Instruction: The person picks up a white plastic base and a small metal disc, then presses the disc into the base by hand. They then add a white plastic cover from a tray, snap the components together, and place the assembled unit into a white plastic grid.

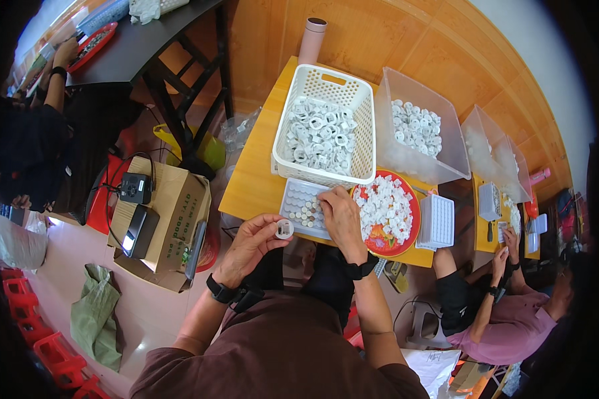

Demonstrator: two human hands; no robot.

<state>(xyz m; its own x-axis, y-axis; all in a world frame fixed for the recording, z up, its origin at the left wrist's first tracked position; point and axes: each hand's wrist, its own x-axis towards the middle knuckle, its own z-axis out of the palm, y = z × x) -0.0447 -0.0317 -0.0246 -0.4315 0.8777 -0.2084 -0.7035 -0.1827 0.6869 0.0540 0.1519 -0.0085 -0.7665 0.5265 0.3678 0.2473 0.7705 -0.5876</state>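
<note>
My left hand [249, 243] pinches a small round white plastic housing [284, 229] between thumb and fingers, just off the near left corner of a white compartment tray [294, 190]. Small round metallic discs [304, 214], like button cells, lie loose in that tray. Over the tray's right part, my right hand [345, 223] reaches down with its fingers drawn together; whatever they grip is hidden. Right beside it sits a red plate [416, 211] heaped with small white plastic pieces [385, 209]. Behind the tray, a white perforated basket [366, 123] holds many white ring-shaped housings [321, 133].
A stack of white trays [436, 223] and a clear bin [406, 86] of white parts stand at the right. A pink bottle [311, 41] is behind the basket. At left are a cardboard box [180, 219] with black devices and a dark table [160, 26]. Other people work on both sides.
</note>
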